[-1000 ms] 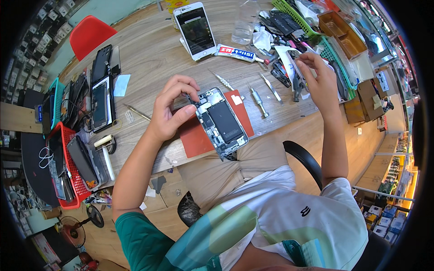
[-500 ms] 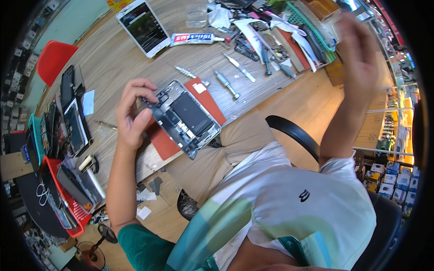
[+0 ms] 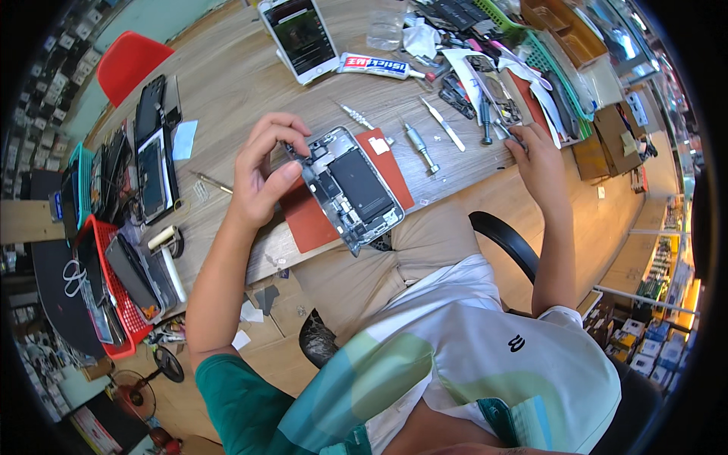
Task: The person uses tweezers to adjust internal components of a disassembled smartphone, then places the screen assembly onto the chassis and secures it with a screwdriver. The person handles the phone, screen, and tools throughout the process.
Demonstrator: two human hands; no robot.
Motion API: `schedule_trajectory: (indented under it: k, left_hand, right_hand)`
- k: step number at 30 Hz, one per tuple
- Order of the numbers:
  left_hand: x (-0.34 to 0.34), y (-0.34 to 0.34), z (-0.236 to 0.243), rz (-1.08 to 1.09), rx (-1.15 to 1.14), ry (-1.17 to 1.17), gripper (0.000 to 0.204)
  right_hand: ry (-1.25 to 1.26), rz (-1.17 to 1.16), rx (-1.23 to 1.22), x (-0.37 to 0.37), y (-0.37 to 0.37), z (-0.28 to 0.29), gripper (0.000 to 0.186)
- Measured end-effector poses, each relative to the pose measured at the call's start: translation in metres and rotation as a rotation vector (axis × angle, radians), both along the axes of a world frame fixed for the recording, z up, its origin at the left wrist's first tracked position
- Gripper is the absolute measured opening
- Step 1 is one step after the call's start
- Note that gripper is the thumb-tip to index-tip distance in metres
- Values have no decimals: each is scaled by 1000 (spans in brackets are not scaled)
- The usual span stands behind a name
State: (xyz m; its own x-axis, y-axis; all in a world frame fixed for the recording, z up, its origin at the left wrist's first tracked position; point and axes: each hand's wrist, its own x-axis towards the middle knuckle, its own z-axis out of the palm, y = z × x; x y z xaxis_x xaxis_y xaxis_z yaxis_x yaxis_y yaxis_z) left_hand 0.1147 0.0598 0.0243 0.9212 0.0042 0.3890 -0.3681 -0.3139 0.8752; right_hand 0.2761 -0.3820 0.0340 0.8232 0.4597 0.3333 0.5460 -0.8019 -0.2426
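Note:
My left hand (image 3: 262,171) grips an opened smartphone (image 3: 362,182) by its upper left edge, fingers and thumb closed on it. The phone's black battery and circuit parts lie bare. It is tilted above a red-brown mat (image 3: 307,233) at the desk's near edge. Over the desk's right part, my right hand (image 3: 538,163) pinches the end of a slim grey-blue screwdriver (image 3: 503,130); the fingertips partly hide it. Between the hands lie a metal-handled tool (image 3: 418,145), a white-handled blade tool (image 3: 441,123) and a silver screwdriver (image 3: 356,116).
A lit white phone (image 3: 302,39) stands at the back beside a glue tube (image 3: 373,65). Phone parts and a green basket (image 3: 557,72) crowd the back right. To the left are phones, a red basket (image 3: 135,322) and a red chair (image 3: 130,64). A black armrest (image 3: 504,239) sits right of my legs.
My right hand has come down from its raised, blurred position to the tools at the desk's right. My left hand still holds the opened phone. The whole view has shifted.

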Motion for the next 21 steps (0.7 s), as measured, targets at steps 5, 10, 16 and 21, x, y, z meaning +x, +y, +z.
schedule_trajectory:
  k: [5,10,16,21]
  left_hand:
    - [1,-1,-5,-15,-43,-36,44]
    - [3,1,-8,-42,-58,-48,45]
    - [4,0,-8,-46,-63,-53,45]
    - [4,4,-10,-53,-52,-62,45]
  right_hand:
    - [166,-34,-5,-7,-10,31,22]
    - [461,110,758,-28,11,44,31]
    - [755,503,1142,-75,85,31,54]
    - [829,457,1074,-98,110,9,53]
